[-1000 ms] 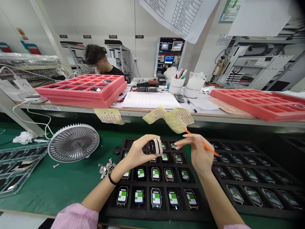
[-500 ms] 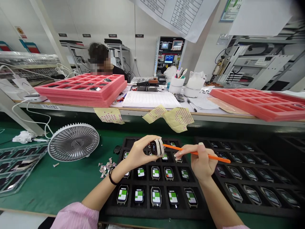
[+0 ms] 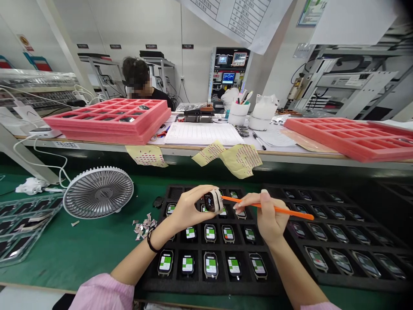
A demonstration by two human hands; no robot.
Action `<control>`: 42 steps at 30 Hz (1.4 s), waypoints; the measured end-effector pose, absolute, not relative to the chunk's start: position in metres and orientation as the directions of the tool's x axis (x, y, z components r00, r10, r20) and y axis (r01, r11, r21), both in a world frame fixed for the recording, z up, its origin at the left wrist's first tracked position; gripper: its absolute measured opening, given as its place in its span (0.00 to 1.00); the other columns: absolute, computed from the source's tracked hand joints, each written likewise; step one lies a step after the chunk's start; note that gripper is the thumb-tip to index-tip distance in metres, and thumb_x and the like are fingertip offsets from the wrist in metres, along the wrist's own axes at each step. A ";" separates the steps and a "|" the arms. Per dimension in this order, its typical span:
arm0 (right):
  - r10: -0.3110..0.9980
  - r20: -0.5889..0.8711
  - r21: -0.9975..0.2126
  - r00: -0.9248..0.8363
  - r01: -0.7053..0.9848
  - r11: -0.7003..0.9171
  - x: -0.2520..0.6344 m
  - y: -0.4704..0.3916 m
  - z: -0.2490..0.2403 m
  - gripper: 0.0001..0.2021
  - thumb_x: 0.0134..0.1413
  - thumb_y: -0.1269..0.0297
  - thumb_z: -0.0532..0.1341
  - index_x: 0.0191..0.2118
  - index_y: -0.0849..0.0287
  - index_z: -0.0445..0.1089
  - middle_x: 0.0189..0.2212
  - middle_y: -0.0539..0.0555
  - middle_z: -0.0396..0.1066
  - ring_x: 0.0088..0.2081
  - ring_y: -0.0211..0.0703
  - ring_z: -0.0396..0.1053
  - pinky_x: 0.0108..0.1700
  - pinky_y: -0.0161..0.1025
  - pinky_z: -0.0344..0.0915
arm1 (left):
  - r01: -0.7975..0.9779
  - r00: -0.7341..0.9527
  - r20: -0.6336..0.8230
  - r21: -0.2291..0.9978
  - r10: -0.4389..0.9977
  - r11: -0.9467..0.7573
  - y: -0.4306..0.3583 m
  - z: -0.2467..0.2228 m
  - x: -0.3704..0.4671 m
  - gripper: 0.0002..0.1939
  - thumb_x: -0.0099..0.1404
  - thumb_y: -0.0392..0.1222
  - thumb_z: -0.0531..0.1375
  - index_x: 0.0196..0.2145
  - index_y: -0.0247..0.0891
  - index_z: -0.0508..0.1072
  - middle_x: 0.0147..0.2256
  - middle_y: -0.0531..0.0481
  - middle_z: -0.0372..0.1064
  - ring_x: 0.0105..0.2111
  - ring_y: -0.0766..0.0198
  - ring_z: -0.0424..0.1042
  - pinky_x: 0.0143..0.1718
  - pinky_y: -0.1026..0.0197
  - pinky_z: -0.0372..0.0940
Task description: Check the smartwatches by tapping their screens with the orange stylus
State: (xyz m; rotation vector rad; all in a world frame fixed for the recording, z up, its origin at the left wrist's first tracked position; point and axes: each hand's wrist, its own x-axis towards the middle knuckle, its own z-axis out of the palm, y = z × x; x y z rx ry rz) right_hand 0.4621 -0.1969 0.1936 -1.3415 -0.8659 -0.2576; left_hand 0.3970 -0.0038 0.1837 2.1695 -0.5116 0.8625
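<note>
My left hand grasps a small, pale-sided watch body with a dark, lit screen, pinched between thumb and fingers and raised above the far part of a black foam tray with square compartments. The screen faces left, and a dark line runs along the pale side. My right hand is clenched round a thin, bright orange stick, thumb on top; its narrow left end meets the right side of the watch body, though I cannot tell whether it presses there.

Below my hands, the tray's compartments hold rectangular watches with green-and-white screens. To the right, a second black foam tray carries rows of watches with dark faces. Left of the first tray lies a loose heap of small, pale pinkish pieces on the green tabletop, and further left stands a round, white-rimmed fan with grey blades.

On the far shelf, a stack of pink foam trays sits left of a white ruled sheet; beyond the stack is a person in a black top.
</note>
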 end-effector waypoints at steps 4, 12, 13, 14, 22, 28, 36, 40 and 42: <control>0.341 0.668 -0.743 0.661 0.618 0.257 0.462 -0.198 0.195 0.23 0.65 0.58 0.49 0.27 0.56 0.77 0.20 0.53 0.75 0.24 0.44 0.72 0.28 0.42 0.68 | -0.576 0.700 0.712 0.510 -0.063 -0.639 -0.005 0.184 0.398 0.23 0.54 0.41 0.67 0.48 0.37 0.70 0.44 0.41 0.74 0.44 0.54 0.74 0.47 0.53 0.70; 0.392 0.643 -0.766 0.658 0.561 0.315 0.458 -0.195 0.196 0.22 0.66 0.59 0.49 0.28 0.56 0.78 0.23 0.54 0.76 0.25 0.44 0.73 0.29 0.43 0.69 | -0.580 0.709 0.702 0.521 -0.072 -0.626 -0.004 0.185 0.398 0.23 0.54 0.38 0.65 0.48 0.37 0.70 0.45 0.41 0.74 0.44 0.54 0.74 0.47 0.53 0.70; 0.396 0.638 -0.770 0.661 0.559 0.309 0.457 -0.195 0.197 0.22 0.65 0.59 0.49 0.28 0.56 0.78 0.23 0.54 0.76 0.25 0.44 0.73 0.29 0.43 0.69 | -0.578 0.712 0.698 0.524 -0.072 -0.626 -0.004 0.185 0.398 0.23 0.54 0.37 0.65 0.49 0.37 0.70 0.46 0.41 0.74 0.45 0.54 0.74 0.47 0.53 0.70; 0.395 0.638 -0.770 0.660 0.560 0.307 0.457 -0.195 0.197 0.23 0.65 0.58 0.49 0.28 0.56 0.78 0.23 0.54 0.76 0.25 0.44 0.73 0.29 0.43 0.69 | -0.577 0.713 0.697 0.526 -0.072 -0.625 -0.004 0.184 0.398 0.23 0.54 0.37 0.65 0.49 0.37 0.70 0.46 0.41 0.73 0.45 0.54 0.74 0.47 0.53 0.70; 0.394 0.647 -0.760 0.653 0.592 0.267 0.458 -0.193 0.196 0.24 0.66 0.57 0.48 0.27 0.56 0.77 0.21 0.53 0.75 0.24 0.44 0.73 0.28 0.43 0.68 | -0.592 0.698 0.710 0.501 -0.090 -0.631 -0.002 0.179 0.400 0.24 0.54 0.35 0.65 0.50 0.37 0.69 0.46 0.42 0.73 0.45 0.54 0.73 0.48 0.53 0.69; 0.382 0.672 -0.736 0.634 0.629 0.250 0.459 -0.191 0.192 0.23 0.66 0.60 0.47 0.28 0.56 0.77 0.21 0.53 0.74 0.23 0.42 0.72 0.28 0.41 0.68 | -0.586 0.684 0.724 0.474 -0.087 -0.658 -0.002 0.176 0.402 0.23 0.54 0.34 0.65 0.49 0.36 0.69 0.45 0.42 0.73 0.45 0.56 0.73 0.48 0.55 0.70; 0.372 0.672 -0.738 0.640 0.624 0.258 0.461 -0.185 0.190 0.23 0.66 0.60 0.48 0.27 0.57 0.77 0.19 0.52 0.73 0.21 0.40 0.71 0.26 0.39 0.68 | -0.562 0.698 0.712 0.481 -0.074 -0.673 -0.003 0.176 0.403 0.23 0.55 0.39 0.67 0.48 0.36 0.70 0.44 0.42 0.74 0.44 0.55 0.74 0.45 0.56 0.72; 0.358 0.688 -0.722 0.632 0.649 0.241 0.460 -0.184 0.189 0.23 0.66 0.59 0.48 0.26 0.57 0.76 0.19 0.52 0.74 0.20 0.40 0.70 0.25 0.39 0.68 | -0.559 0.684 0.727 0.465 -0.065 -0.686 -0.003 0.176 0.403 0.22 0.56 0.40 0.67 0.47 0.36 0.70 0.43 0.42 0.74 0.43 0.55 0.74 0.46 0.55 0.71; 0.354 0.702 -0.707 0.617 0.662 0.249 0.460 -0.183 0.189 0.23 0.66 0.61 0.47 0.26 0.57 0.76 0.19 0.52 0.73 0.20 0.39 0.70 0.25 0.39 0.68 | -0.555 0.680 0.730 0.456 -0.064 -0.696 -0.003 0.176 0.403 0.21 0.56 0.40 0.67 0.47 0.36 0.70 0.43 0.42 0.74 0.43 0.55 0.74 0.47 0.55 0.71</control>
